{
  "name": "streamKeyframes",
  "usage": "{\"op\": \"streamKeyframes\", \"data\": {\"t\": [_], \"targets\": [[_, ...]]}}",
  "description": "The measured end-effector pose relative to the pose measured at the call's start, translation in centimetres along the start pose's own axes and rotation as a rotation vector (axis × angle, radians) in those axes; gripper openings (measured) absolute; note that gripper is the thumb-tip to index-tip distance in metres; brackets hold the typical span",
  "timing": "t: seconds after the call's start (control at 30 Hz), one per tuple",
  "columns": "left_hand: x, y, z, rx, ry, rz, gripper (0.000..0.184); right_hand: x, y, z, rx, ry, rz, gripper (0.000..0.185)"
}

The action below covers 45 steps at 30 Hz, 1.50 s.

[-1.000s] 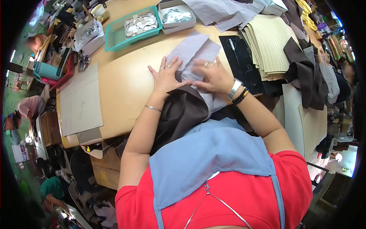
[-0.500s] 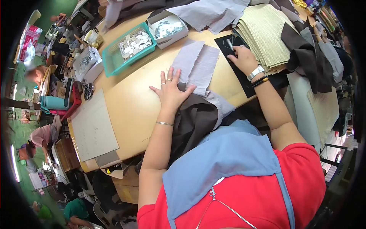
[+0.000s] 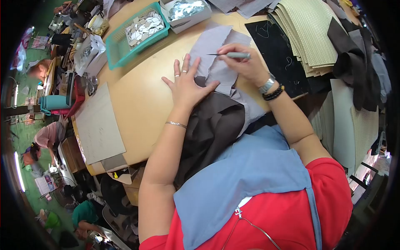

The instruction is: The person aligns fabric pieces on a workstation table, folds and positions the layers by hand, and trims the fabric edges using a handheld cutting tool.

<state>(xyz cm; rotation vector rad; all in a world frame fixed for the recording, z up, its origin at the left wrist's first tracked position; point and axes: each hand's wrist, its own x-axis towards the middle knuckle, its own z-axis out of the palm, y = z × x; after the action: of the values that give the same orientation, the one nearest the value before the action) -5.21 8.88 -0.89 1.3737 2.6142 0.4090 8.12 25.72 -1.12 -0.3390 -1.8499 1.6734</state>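
Note:
My left hand (image 3: 186,85) lies flat with its fingers spread, pressing on the table and on the edge of light grey-lilac fabric (image 3: 212,39). Dark brown fabric (image 3: 216,121) runs from under that hand towards my lap. Over the grey-lilac pieces, my right hand (image 3: 246,66) is closed round a slim pointed tool (image 3: 238,54) with a grey handle. Its thin dark tip points left, above the fabric; whether it touches the cloth I cannot tell.
A teal basket (image 3: 109,52) of small white pieces and a white box (image 3: 193,23) of shiny discs stand beyond my hands. On the right are a black sheet (image 3: 273,50) and stacked cream textured sheets (image 3: 306,31). Grey card (image 3: 100,129) lies left. Other people work at far left.
My right hand has lifted the pointed tool off the black sheet and brought it left over the grey-lilac fabric. My left hand stays spread in about the same place; the view has shifted slightly.

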Motion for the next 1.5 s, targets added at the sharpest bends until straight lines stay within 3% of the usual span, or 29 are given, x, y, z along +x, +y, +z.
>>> {"op": "streamKeyframes", "data": {"t": [0.13,0.33,0.43,0.53,1.13,1.33,1.5], "targets": [[0.1,0.0,0.0,0.007,-0.001,-0.001,0.099,-0.8,-0.1,0.9,-0.001,-0.116,0.081,0.010],[0.1,0.0,0.0,-0.039,0.006,0.003,0.097,-0.6,0.3,0.8,-0.172,-0.111,-0.230,0.010],[0.1,0.2,-0.3,-0.054,-0.003,-0.003,0.096,-1.0,-0.6,0.5,-0.112,-0.211,-0.043,0.009],[0.1,0.2,-0.3,-0.048,-0.003,-0.007,0.096,-1.1,-0.5,0.3,-0.091,-0.236,-0.007,0.009],[0.2,0.1,-0.1,-0.045,0.014,0.003,0.094,-0.9,-0.6,0.4,-0.237,-0.181,-0.117,0.007],[0.1,0.0,-0.1,-0.032,0.014,-0.001,0.096,-0.8,-0.4,0.4,-0.370,-0.086,-0.306,0.008],[0.2,-0.2,0.2,-0.038,0.030,0.004,0.092,-1.0,-0.8,0.6,-0.301,-0.159,-0.341,0.008]]}}
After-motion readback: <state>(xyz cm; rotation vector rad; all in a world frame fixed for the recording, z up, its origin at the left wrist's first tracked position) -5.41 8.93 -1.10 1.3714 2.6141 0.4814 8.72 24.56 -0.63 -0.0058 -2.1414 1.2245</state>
